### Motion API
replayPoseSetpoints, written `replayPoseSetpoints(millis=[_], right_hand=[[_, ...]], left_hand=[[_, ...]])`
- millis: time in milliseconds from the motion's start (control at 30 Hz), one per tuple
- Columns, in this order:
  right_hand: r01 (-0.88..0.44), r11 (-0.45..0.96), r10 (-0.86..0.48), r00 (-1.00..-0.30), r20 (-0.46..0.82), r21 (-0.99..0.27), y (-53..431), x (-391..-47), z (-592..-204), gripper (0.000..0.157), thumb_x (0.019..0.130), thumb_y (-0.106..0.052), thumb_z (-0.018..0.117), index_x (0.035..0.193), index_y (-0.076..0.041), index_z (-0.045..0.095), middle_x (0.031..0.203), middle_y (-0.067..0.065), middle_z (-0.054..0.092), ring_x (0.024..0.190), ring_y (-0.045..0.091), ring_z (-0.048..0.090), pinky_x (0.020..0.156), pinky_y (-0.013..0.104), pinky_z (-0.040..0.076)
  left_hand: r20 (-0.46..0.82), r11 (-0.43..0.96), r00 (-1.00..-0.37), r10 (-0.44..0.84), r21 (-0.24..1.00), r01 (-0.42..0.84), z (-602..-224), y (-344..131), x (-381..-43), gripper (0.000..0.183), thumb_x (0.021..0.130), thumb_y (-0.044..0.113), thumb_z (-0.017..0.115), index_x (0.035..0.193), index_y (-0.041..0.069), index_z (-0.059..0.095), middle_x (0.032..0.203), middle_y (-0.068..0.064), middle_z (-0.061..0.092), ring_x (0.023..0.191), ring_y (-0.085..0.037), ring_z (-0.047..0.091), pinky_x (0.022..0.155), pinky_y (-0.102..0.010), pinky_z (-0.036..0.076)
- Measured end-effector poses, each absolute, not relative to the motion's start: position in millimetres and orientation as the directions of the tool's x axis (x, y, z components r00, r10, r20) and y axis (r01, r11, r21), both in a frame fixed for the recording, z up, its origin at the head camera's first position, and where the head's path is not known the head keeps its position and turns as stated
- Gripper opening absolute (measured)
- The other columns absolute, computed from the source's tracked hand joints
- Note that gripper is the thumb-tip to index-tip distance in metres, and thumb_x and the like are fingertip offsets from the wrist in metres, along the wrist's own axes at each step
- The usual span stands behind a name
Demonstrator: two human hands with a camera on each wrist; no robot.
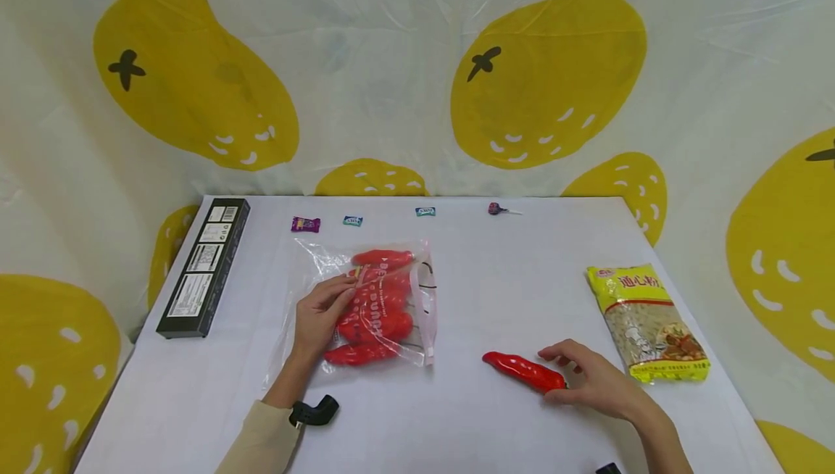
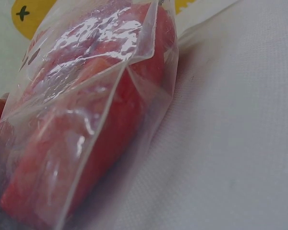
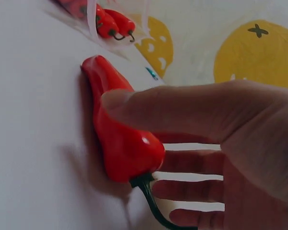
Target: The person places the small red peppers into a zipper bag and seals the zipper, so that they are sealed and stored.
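Observation:
A clear zip bag [image 1: 425, 314] with pink print lies on the table, with several red peppers [image 1: 368, 353] inside. My left hand [image 1: 320, 314] is on top of the bag, its thumb and fingertips close together at the film; in the left wrist view the bag's plastic [image 2: 101, 91] hides most of that hand. One loose red pepper [image 1: 522, 370] with a green stem [image 3: 151, 201] lies on the table to the right of the bag. Around its stem end is my right hand [image 1: 600, 383], thumb on the near side, fingers spread on the far side with a gap.
A long black box [image 1: 205, 267] lies at the left. Along the back are a purple-wrapped candy [image 1: 306, 225], two small blue-green wrapped candies [image 1: 353, 221] and a lollipop [image 1: 496, 209]. A yellow pasta packet [image 1: 652, 322] lies beyond my right hand, near the table's right edge.

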State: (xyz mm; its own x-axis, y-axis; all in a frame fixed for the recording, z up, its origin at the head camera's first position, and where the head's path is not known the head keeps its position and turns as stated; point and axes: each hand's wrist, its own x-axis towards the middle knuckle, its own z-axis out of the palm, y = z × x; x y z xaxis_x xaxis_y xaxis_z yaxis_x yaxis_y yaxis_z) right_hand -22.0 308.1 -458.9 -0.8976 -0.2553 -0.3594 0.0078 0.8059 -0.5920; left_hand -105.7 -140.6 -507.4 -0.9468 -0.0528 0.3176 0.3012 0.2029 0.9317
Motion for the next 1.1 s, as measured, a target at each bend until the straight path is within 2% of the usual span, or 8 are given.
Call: replayPoseSetpoints(millis=[233,533,733,967,1100], right_hand=[[-0.046,0.784,-0.306,-0.897,-0.32,-0.619,316.5,-24.7,-464.7,0.041,0.075,-0.039,0.076,0.111,-0.026,0.061,0.1,-0.009,0.063,0.085,0.005,0.052,0.07,0.018,0.048],[-0.08,0.744,-0.247,-0.955,-0.162,-0.663,301.0,-51.4,-468.2,0.04,0.075,-0.03,0.078,0.111,-0.025,0.06,0.099,-0.007,0.064,0.087,0.011,0.058,0.074,0.02,0.054],[-0.183,0.69,-0.29,-0.956,-0.036,-0.7,274.6,-78.5,-464.3,0.042,0.076,-0.023,0.078,0.113,-0.023,0.059,0.106,-0.005,0.064,0.091,0.014,0.058,0.077,0.025,0.055],[-0.248,0.662,-0.336,-0.942,0.016,-0.708,227.9,-107.6,-460.4,0.042,0.076,-0.02,0.078,0.113,-0.023,0.059,0.109,-0.006,0.063,0.093,0.013,0.058,0.08,0.036,0.057],[-0.294,0.655,-0.368,-0.929,0.045,-0.696,201.9,-120.5,-462.2,0.041,0.076,-0.02,0.078,0.113,-0.022,0.06,0.109,-0.004,0.063,0.091,0.012,0.058,0.08,0.036,0.057]], left_hand=[[0.326,0.204,-0.944,-0.057,0.929,0.309,-507.9,-140.7,-105.9,0.023,0.087,0.009,0.066,0.106,-0.003,0.068,0.114,-0.022,0.066,0.116,-0.037,0.057,0.092,-0.012,0.047],[0.31,0.221,-0.949,-0.055,0.931,0.291,-508.1,-140.3,-105.6,0.024,0.088,0.014,0.066,0.106,-0.001,0.069,0.115,-0.019,0.066,0.118,-0.032,0.057,0.093,-0.011,0.046],[0.29,0.218,-0.955,-0.06,0.938,0.271,-508.5,-140.8,-105.2,0.023,0.088,0.015,0.066,0.106,0.001,0.069,0.116,-0.017,0.067,0.12,-0.032,0.055,0.093,-0.01,0.046],[0.277,0.221,-0.958,-0.068,0.941,0.256,-508.0,-140.8,-104.5,0.023,0.088,0.015,0.066,0.107,0.002,0.069,0.116,-0.015,0.067,0.12,-0.03,0.056,0.094,-0.01,0.045],[0.276,0.21,-0.959,-0.061,0.943,0.258,-507.9,-140.4,-105.0,0.024,0.088,0.015,0.066,0.108,0.002,0.069,0.117,-0.016,0.066,0.12,-0.03,0.056,0.093,-0.011,0.046]])
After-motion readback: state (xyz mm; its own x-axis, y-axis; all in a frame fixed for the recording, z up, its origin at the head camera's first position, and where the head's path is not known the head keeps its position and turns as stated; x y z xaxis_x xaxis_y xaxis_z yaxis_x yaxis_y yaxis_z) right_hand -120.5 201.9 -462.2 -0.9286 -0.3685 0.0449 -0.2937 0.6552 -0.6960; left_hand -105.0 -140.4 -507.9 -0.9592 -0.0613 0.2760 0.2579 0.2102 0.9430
